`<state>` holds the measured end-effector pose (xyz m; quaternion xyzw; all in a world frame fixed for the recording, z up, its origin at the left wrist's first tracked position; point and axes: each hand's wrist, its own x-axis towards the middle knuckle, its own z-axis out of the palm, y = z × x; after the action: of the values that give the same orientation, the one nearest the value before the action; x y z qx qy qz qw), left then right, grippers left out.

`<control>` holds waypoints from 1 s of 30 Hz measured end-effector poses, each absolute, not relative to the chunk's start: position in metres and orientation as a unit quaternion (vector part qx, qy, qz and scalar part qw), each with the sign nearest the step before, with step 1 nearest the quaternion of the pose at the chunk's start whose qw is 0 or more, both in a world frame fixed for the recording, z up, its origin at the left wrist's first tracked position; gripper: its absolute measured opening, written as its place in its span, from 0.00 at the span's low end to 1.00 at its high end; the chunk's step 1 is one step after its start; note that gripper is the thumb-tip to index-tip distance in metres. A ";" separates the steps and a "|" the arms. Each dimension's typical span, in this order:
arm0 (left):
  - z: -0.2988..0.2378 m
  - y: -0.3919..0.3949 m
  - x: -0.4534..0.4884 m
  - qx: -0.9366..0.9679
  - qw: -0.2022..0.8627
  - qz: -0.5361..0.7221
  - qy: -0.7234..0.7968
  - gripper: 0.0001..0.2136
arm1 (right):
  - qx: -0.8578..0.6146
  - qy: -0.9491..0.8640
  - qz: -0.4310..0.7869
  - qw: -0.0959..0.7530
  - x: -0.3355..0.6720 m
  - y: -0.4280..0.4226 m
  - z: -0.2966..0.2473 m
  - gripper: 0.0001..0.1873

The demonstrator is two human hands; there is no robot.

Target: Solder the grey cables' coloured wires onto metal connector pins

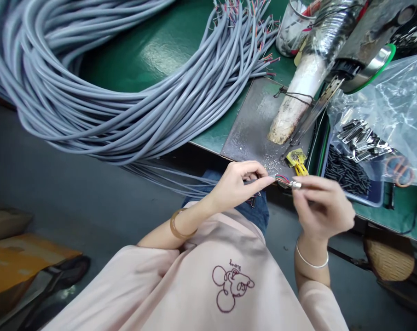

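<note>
My left hand [241, 184] is closed in a pinch on the end of a grey cable, just behind its bared coloured wires [282, 178]. At the tips of those wires sits a small silvery metal connector [295, 185], which my right hand [321, 202] pinches between thumb and fingers. Both hands are close together at the bench's front edge, above my lap. Right beside the connector, a yellow clip-like tool [299, 162] lies on the dark work plate [253, 119]. My fingers partly cover the cable and the connector.
A large coil of grey cables [125, 115] spreads over the green bench [153, 59]. A white-wrapped tube [291, 105] slants above the plate. To the right, a blue tray [376, 195] holds black sleeves [344, 172] and metal parts [363, 140]. A clear jar [287, 30] stands behind.
</note>
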<state>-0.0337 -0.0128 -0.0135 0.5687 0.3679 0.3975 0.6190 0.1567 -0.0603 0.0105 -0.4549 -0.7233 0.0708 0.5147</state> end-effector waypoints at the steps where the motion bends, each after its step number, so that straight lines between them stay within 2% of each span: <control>1: -0.013 -0.011 -0.036 0.551 0.654 0.377 0.355 0.11 | -0.420 -0.765 0.047 0.486 0.158 -0.062 0.009 0.12; 4: -0.014 -0.006 -0.039 0.515 0.700 0.368 0.329 0.11 | -0.389 -0.809 0.077 0.434 0.163 -0.065 0.007 0.10; 6: -0.015 -0.006 -0.040 0.545 0.667 0.389 0.326 0.10 | -0.412 -0.771 0.094 0.477 0.168 -0.066 0.009 0.07; 9: -0.017 -0.010 -0.038 0.641 0.570 0.403 0.319 0.09 | -0.444 -0.682 0.043 0.580 0.172 -0.071 0.020 0.13; 11: -0.019 -0.014 -0.036 0.703 0.495 0.404 0.314 0.09 | -0.524 -0.623 0.011 0.581 0.170 -0.075 0.030 0.11; 13: -0.021 -0.017 -0.035 0.756 0.421 0.397 0.305 0.09 | -0.625 -0.617 0.041 0.476 0.165 -0.077 0.038 0.03; 16: -0.023 -0.021 -0.033 0.813 0.336 0.376 0.290 0.11 | -0.636 -0.708 0.113 0.287 0.157 -0.073 0.038 0.08; 18: -0.022 -0.023 -0.033 0.817 0.317 0.378 0.299 0.11 | -0.603 -0.748 0.102 0.257 0.152 -0.068 0.031 0.05; 21: -0.018 -0.029 -0.032 0.752 0.397 0.404 0.337 0.08 | -0.582 -0.748 0.063 0.315 0.148 -0.066 0.019 0.02; 25: -0.016 -0.035 -0.031 0.540 0.670 0.383 0.335 0.10 | -0.599 -0.666 0.056 0.442 0.158 -0.073 0.015 0.03; 27: -0.019 -0.034 -0.031 0.455 0.740 0.372 0.327 0.13 | -0.645 -0.580 0.023 0.496 0.177 -0.073 0.020 0.05; 28: -0.021 -0.032 -0.031 0.433 0.755 0.369 0.326 0.14 | -0.671 -0.548 0.011 0.499 0.189 -0.071 0.023 0.06; 30: -0.025 -0.026 -0.032 0.413 0.769 0.370 0.318 0.14 | -0.720 -0.553 -0.039 0.418 0.218 -0.063 0.028 0.08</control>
<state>-0.0322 -0.0258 -0.0248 0.4133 0.3181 0.3701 0.7688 0.2175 -0.0628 0.0280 -0.7195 -0.5534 -0.0387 0.4178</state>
